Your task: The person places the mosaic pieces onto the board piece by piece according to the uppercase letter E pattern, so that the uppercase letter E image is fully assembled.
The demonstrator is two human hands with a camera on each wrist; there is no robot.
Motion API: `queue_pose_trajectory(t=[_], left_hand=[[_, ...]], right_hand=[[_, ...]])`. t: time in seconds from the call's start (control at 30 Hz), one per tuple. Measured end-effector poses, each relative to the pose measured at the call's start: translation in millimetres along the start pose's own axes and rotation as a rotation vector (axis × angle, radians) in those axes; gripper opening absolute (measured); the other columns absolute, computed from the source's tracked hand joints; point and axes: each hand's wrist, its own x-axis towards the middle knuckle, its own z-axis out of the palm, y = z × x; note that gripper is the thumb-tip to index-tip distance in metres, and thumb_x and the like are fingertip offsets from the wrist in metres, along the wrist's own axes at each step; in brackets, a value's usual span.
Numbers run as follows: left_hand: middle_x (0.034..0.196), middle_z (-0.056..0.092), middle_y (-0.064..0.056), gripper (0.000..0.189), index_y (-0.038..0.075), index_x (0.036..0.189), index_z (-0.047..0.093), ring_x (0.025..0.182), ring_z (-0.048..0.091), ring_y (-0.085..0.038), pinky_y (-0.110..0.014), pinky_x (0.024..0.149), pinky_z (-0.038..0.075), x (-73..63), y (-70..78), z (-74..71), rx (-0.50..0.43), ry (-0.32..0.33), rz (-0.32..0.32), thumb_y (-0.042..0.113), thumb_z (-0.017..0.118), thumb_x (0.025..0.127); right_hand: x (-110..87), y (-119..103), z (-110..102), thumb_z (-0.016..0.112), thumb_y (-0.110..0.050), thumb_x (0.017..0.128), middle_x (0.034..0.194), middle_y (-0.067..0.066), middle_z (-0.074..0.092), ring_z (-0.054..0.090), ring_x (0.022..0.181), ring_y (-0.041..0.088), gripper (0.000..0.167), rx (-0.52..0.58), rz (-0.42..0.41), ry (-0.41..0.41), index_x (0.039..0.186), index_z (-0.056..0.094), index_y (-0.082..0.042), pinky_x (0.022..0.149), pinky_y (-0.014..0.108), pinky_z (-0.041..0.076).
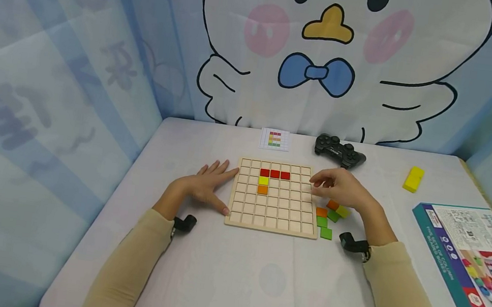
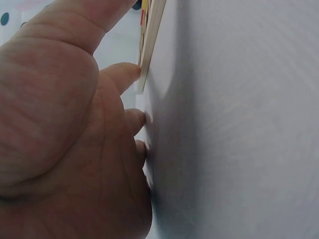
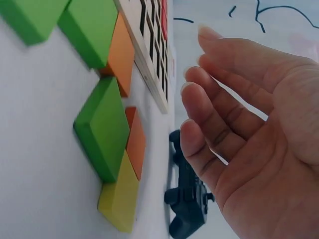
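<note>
A wooden grid board (image 1: 285,209) lies flat on the table. Three red blocks (image 1: 274,174) form a row in its upper cells, with a yellow block (image 1: 263,180) and an orange block (image 1: 262,190) in a column under the leftmost one. My left hand (image 1: 205,185) is spread along the board's left side, its index finger and thumb touching the edge. Above the right edge hovers my right hand (image 1: 338,188), fingers loosely bent and holding nothing. Loose blocks lie below it: green (image 3: 102,130), orange (image 3: 135,143) and yellow (image 3: 119,199) ones, partly covered in the head view.
Behind the board lies a small card (image 1: 275,139) printed with a coloured grid pattern. A black game controller (image 1: 340,151) sits beyond my right hand. Farther right are a yellow block (image 1: 414,179) and a flat printed box (image 1: 441,254) at the table's side.
</note>
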Motion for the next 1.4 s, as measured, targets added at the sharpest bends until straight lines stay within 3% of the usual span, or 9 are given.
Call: queue_pose_trajectory(t=[0.37,0.67,1.4], left_hand=[[0.175,-0.015,-0.007,0.129,0.031,0.169,0.006,0.161,-0.021,-0.031,-0.056,0.129,-0.013,0.6,-0.7,0.6,0.008,-0.002,0.011,0.068,0.084,0.074],[0.175,-0.015,-0.007,0.128,0.031,0.169,0.005,0.161,-0.021,-0.030,-0.055,0.129,-0.013,0.1,0.1,0.5,0.009,-0.005,0.009,0.067,0.084,0.074],[0.175,-0.014,-0.008,0.129,0.029,0.169,0.007,0.161,-0.020,-0.031,-0.056,0.129,-0.013,1.6,-2.4,0.4,0.006,-0.002,0.012,0.068,0.084,0.074]], right_hand=[[-7.6,11,-14,0.080,-0.018,0.092,0.098,0.007,0.072,0.060,0.085,0.022,0.023,-0.087,0.090,-0.092,0.112,0.077,-0.006,0.073,0.031,0.050],[-10.7,18,-21,0.085,-0.018,0.087,0.091,0.004,0.073,0.060,0.084,0.020,0.023,-0.051,0.145,-0.178,0.103,0.075,-0.005,0.076,0.031,0.049],[-10.0,20,-23,0.085,-0.021,0.087,0.082,0.001,0.071,0.059,0.079,0.019,0.017,-0.076,0.229,-0.158,0.094,0.075,-0.008,0.075,0.033,0.045]])
